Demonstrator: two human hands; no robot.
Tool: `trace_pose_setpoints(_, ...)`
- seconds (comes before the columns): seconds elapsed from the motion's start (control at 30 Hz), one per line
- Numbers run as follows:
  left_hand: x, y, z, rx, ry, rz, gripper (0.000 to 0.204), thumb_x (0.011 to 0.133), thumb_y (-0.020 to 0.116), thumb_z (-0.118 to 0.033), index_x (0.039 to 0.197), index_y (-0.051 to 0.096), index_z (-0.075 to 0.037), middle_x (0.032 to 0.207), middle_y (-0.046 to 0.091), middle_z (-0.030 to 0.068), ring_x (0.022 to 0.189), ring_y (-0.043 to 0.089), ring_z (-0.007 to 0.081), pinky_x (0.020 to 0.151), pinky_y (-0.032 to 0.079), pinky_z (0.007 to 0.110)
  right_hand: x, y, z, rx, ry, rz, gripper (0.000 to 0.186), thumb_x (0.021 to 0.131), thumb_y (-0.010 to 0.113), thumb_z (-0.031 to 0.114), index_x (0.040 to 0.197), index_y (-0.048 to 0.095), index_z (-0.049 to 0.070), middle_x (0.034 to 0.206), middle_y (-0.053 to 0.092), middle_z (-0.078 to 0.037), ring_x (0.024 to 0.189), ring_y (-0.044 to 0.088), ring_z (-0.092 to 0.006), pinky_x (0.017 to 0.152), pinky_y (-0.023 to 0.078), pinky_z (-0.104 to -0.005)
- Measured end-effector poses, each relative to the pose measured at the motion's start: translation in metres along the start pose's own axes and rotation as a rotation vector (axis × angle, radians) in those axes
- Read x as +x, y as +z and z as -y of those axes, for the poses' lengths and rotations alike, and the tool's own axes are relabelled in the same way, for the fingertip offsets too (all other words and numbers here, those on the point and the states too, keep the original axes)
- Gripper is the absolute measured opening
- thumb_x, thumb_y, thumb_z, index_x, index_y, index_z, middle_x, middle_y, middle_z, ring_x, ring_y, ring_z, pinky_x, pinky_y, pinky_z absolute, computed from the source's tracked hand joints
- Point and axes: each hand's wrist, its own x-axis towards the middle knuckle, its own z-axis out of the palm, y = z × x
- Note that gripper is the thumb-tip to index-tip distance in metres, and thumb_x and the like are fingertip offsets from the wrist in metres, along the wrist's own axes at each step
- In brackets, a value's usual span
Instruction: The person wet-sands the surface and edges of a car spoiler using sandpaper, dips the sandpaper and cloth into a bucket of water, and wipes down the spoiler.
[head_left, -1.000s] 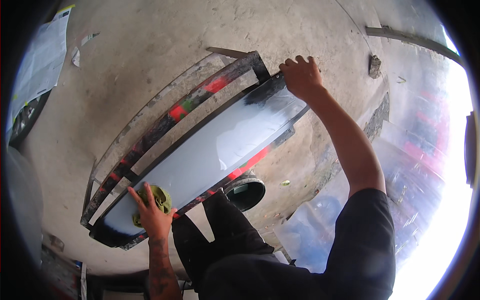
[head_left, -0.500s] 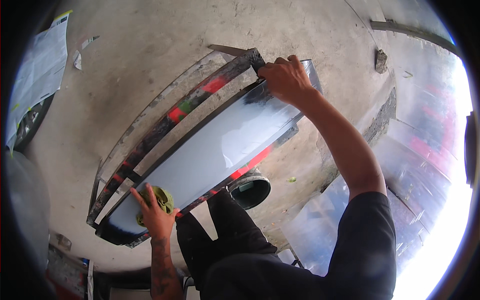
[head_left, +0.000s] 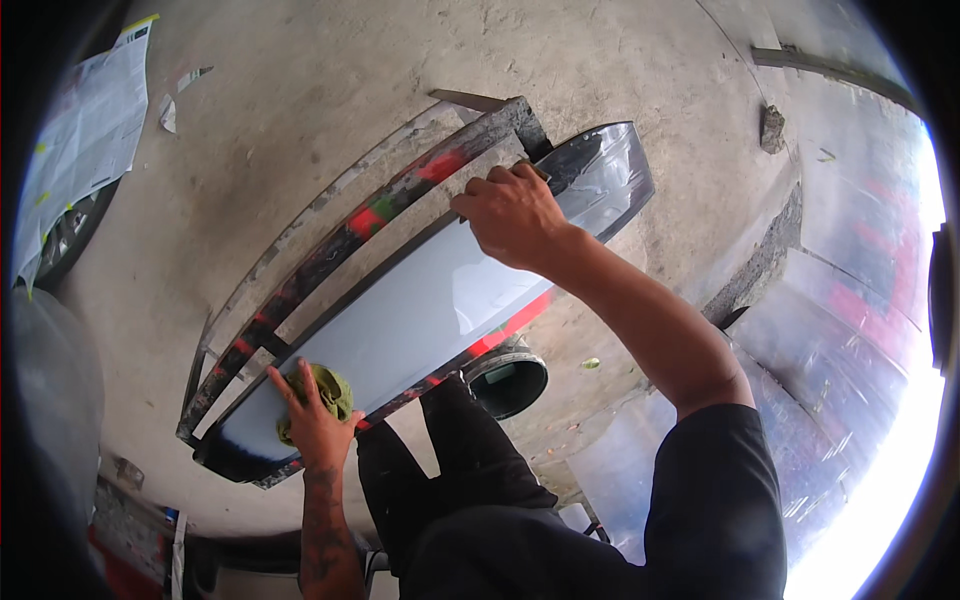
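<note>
A long curved panel (head_left: 400, 300), pale grey in the middle and black at both ends, lies slantwise across a metal frame stand (head_left: 330, 240) spattered with red and green paint. At its lower left end, my left hand (head_left: 322, 430) holds a crumpled green cloth (head_left: 335, 393) against the surface, two fingers stretched past it. My right hand (head_left: 515, 215) rests on the upper right part, fingers curled over the far edge. A thin dark edge shows by its knuckles; what the fingers grip is mostly hidden. The panel's right tip looks glossy, perhaps wet.
Below the panel, beside my legs, stands a dark bucket (head_left: 508, 380). Paper sheeting (head_left: 95, 130) hangs over a wheel (head_left: 75, 235) at the left. A small stone (head_left: 772, 130) lies on the concrete floor (head_left: 300, 90) at the upper right, near shiny sheets (head_left: 800, 370).
My right hand has slid left and slightly down along the panel from near its right tip, uncovering the glossy end. The left hand and cloth have stayed nearly in place.
</note>
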Motion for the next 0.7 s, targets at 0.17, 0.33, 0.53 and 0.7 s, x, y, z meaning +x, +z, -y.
trace_pose_setpoints(0.17,-0.003,-0.002,0.003,0.014,0.045,-0.047,0.134,0.051,0.100,-0.020,0.159,0.020,-0.015,0.163,0.002,0.0332,0.144,0.031,0.0528,0.107,0.049,0.050,-0.031,-0.018,-0.059,-0.047,0.219,-0.098,0.026,0.091,0.060,0.012,0.115,0.069,0.016,0.112,0.071,0.002,0.113,0.062,-0.0221,0.097,0.047,-0.0394)
trace_pose_setpoints(0.33,0.000,0.001,0.002,0.035,0.054,-0.036,0.132,0.053,0.099,-0.022,0.159,0.020,-0.016,0.162,0.002,0.0353,0.144,0.031,0.0532,0.106,0.050,0.049,-0.044,-0.002,-0.039,-0.098,0.136,-0.201,0.028,0.088,0.061,0.013,0.115,0.069,0.014,0.130,0.064,0.002,0.119,0.057,-0.0220,0.095,0.046,-0.0407)
trace_pose_setpoints(0.53,-0.002,0.000,0.008,0.063,0.010,-0.010,0.130,0.054,0.099,-0.023,0.159,0.021,-0.015,0.163,0.001,0.0335,0.143,0.034,0.0518,0.106,0.050,0.048,-0.060,0.022,-0.032,-0.058,0.198,-0.320,0.049,0.089,0.059,0.009,0.137,0.061,0.020,0.145,0.058,0.003,0.131,0.055,-0.0266,0.101,0.046,-0.0435)
trace_pose_setpoints(0.7,0.001,-0.003,-0.004,0.045,0.003,0.013,0.131,0.055,0.098,-0.023,0.159,0.020,-0.013,0.163,0.000,0.0318,0.144,0.034,0.0506,0.108,0.049,0.048,-0.065,0.019,-0.080,-0.118,0.372,-0.352,0.050,0.089,0.058,0.006,0.138,0.060,0.018,0.145,0.058,0.002,0.131,0.055,-0.0252,0.101,0.044,-0.0423)
